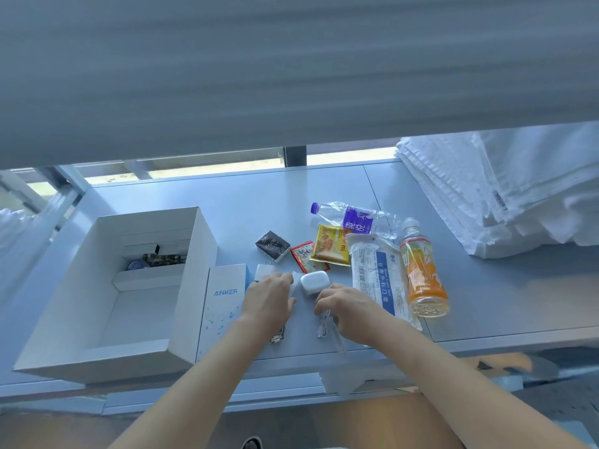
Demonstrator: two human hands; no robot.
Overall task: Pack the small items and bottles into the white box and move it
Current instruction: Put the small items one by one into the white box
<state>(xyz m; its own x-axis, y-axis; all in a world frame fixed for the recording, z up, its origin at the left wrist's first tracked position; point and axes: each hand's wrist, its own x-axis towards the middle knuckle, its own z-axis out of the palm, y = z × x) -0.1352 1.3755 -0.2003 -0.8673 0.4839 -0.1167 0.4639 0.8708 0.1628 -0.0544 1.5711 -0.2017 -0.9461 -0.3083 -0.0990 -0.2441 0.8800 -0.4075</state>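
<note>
**Small things could slip before they reach the box**

The white box [107,286] is sitting open on the table [324,189], and I am telling every place from it. It is already holding a few small bits near its far wall. Leaning against the box's right wall is a blue and white Anker carton [223,303].

Just right of that carton, the left hand [269,299] is reaching down with bent fingers onto something small and white. The hand is covering it, so I cannot tell if it is really holding it. A little farther right, the right hand [350,311] is curling its fingers over a thin white cable [324,328] and looks to be pinching it. A white charger [315,282] is sitting between the two hands.

Farther right of the box, the snack packets [330,249], the dark tissue pack [273,245] and the long mask pack [379,280] are lying flat. Farthest from the box, the clear water bottle [353,218] and the orange drink bottle [423,273] are lying on their sides.

What could go wrong? The cable is hanging loose, so it could catch on the charger and drag it off the near edge. The bottles are round, so a bump could send them rolling. The carton could tip over if the box is pushed.
</note>
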